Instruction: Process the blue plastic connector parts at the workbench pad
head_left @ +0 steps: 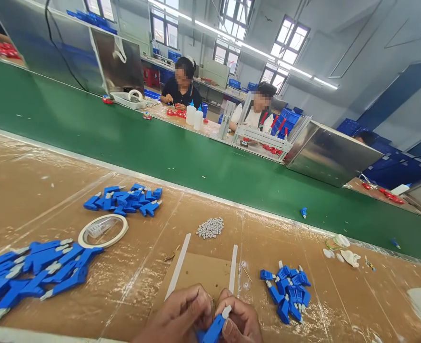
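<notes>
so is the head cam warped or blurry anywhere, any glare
Head view: wide-angle warp tilts the green conveyor belt and bends the windows; glare on the ceiling light strips and steel box; both hands and the blue connector are cropped but fairly sharp.

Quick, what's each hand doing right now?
Left hand: fingers curled shut on the blue connector.
Right hand: fingers also closed on the blue connector.

Glossy blue plastic connector [215,328], white-tipped. Bench [35,190] of brown cardboard under shiny, wrinkled clear tape. Matt green conveyor belt [196,162]. Brushed metal box [330,155], dully reflective. Clear glossy tape roll [103,231]. Small matt grey pellets [210,227].
</notes>
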A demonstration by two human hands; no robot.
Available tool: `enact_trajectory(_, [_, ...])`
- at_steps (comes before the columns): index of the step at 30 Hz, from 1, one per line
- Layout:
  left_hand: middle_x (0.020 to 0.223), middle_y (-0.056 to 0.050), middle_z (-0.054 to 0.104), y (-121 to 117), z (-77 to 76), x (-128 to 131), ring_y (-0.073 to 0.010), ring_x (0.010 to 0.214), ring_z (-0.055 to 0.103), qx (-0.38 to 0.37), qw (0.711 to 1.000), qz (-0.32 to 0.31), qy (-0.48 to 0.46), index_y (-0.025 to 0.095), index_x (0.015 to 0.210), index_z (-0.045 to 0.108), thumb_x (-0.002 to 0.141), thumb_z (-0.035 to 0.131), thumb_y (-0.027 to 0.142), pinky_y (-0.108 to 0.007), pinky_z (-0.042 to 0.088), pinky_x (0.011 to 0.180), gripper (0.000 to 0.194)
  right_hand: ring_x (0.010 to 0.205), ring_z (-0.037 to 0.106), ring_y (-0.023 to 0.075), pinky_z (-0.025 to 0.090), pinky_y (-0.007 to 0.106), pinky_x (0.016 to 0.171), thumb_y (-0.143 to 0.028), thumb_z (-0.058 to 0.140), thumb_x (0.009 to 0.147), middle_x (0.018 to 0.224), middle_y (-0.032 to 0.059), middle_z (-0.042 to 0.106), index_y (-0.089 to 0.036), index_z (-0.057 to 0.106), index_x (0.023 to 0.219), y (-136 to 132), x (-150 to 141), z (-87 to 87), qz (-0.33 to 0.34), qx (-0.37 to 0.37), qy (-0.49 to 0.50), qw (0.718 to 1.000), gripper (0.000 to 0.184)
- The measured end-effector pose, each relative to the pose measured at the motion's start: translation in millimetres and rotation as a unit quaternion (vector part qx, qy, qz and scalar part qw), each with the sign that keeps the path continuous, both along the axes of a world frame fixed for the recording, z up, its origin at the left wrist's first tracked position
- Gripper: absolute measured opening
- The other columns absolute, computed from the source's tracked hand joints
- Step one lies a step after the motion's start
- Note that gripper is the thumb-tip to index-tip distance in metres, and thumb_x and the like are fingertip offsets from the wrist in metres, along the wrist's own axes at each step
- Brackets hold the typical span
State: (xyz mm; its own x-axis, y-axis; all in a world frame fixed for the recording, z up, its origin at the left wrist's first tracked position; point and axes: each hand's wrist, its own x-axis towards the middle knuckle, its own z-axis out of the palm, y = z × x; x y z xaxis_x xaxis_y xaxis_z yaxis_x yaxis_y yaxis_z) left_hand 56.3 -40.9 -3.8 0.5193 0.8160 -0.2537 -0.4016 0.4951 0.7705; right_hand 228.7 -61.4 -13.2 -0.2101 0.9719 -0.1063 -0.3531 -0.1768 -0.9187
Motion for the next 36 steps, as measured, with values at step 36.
enact_trajectory(36, [0.057, -0.005, 0.073, 19, -13.8, -28, -0.0068, 0.040, 0.060, -0.320, 0.933, 0.090, -0.134, 0.009, 0.072, 0.075, 0.035, 0.106, 0.023, -0.007, 0.043, 0.034, 0.050, 0.056, 0.051, 0.0172, 0.037, 0.029, 0.052, -0.062, 0.062, 0.094, 0.068, 0.0017, 0.058, -0.024, 0.080, 0.078, 10, 3, -38.6, -0.111, 0.181, -0.386, 0.898, 0.045])
